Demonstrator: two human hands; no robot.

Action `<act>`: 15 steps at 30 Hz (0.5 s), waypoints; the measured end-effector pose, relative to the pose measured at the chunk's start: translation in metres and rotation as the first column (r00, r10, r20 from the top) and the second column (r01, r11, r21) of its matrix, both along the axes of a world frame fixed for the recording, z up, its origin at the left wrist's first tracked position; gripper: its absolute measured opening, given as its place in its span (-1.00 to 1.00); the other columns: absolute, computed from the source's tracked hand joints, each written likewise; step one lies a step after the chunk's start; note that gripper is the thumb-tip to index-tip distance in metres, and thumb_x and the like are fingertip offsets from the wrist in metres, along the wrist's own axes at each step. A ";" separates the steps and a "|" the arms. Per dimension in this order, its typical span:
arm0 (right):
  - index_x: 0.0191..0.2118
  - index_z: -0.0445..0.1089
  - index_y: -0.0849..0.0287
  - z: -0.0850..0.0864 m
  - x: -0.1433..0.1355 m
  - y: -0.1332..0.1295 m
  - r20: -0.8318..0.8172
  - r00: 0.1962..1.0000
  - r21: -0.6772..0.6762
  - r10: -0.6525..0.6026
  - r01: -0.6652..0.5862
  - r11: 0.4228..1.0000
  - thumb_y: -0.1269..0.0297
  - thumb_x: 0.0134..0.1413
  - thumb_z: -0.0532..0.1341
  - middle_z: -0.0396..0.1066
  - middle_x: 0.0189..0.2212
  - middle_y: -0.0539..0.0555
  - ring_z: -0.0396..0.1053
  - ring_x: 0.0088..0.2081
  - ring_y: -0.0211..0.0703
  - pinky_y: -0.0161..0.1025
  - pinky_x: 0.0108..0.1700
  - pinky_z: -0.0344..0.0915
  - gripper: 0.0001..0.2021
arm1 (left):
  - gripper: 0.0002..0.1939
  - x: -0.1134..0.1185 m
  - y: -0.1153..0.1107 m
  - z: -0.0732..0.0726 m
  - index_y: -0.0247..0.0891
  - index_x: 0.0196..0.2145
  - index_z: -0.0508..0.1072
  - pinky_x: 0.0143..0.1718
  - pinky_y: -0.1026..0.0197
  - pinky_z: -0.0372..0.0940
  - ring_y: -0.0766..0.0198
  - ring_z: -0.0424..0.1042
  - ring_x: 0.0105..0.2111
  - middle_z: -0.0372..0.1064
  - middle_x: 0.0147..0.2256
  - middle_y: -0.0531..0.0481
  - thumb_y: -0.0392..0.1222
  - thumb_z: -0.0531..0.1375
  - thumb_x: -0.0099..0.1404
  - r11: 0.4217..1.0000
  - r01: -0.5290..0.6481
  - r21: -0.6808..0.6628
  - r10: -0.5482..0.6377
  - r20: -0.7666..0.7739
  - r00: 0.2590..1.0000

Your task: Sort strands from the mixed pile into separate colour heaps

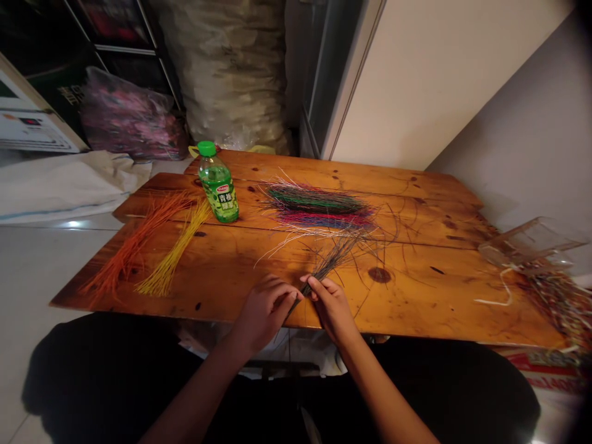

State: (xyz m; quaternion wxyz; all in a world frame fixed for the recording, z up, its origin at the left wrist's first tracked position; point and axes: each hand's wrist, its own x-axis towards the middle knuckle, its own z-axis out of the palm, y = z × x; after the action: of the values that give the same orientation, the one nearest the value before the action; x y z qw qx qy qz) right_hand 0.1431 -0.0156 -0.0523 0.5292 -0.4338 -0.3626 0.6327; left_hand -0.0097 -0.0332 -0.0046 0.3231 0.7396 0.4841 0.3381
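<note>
At the near edge of the wooden table [416,308], my left hand [263,308] and my right hand [330,305] pinch the near end of a small bunch of thin dark strands [335,259]. The bunch fans out away from me toward a mixed pile of green, pink and purple strands [319,206] in the table's middle. Loose single strands lie scattered around that pile.
An orange strand bundle [134,243] and a yellow one [178,250] lie at the left. A green-capped bottle [218,184] stands behind them. A clear plastic tray [531,243] and more mixed strands [562,302] sit at the right edge. Large bags stand behind the table.
</note>
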 end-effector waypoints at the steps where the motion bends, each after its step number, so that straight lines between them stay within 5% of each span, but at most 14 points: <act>1: -0.43 0.51 0.13 0.000 0.000 0.000 0.011 1.000 0.003 0.003 -0.003 1.000 0.13 -0.15 0.30 0.27 -0.60 -0.05 0.06 -0.52 -0.33 -0.30 -0.40 0.04 -0.81 | -0.76 0.000 0.000 0.000 -0.18 -0.38 0.45 -0.18 0.24 0.12 0.26 0.30 -0.25 0.41 -0.36 0.04 -0.17 0.00 0.30 1.000 0.007 -0.004 -0.007 -0.001 1.000; 15: -0.45 0.48 0.19 0.003 0.004 -0.003 0.004 0.994 -0.004 0.111 -0.111 0.994 0.12 -0.14 0.29 0.09 -0.67 -0.11 0.03 -0.54 -0.37 -0.35 -0.43 0.00 -0.78 | -0.75 -0.003 -0.001 0.010 -0.25 -0.47 0.46 -0.26 0.28 0.15 0.30 0.35 -0.35 0.42 -0.44 0.04 -0.17 0.05 0.24 0.979 0.056 -0.196 -0.031 0.127 0.991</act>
State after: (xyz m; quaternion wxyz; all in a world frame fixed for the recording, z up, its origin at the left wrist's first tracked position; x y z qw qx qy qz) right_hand 0.1473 -0.0184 -0.0495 0.4915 -0.4154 -0.3859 0.6610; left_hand -0.0130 -0.0341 0.0052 0.4320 0.6916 0.4783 0.3259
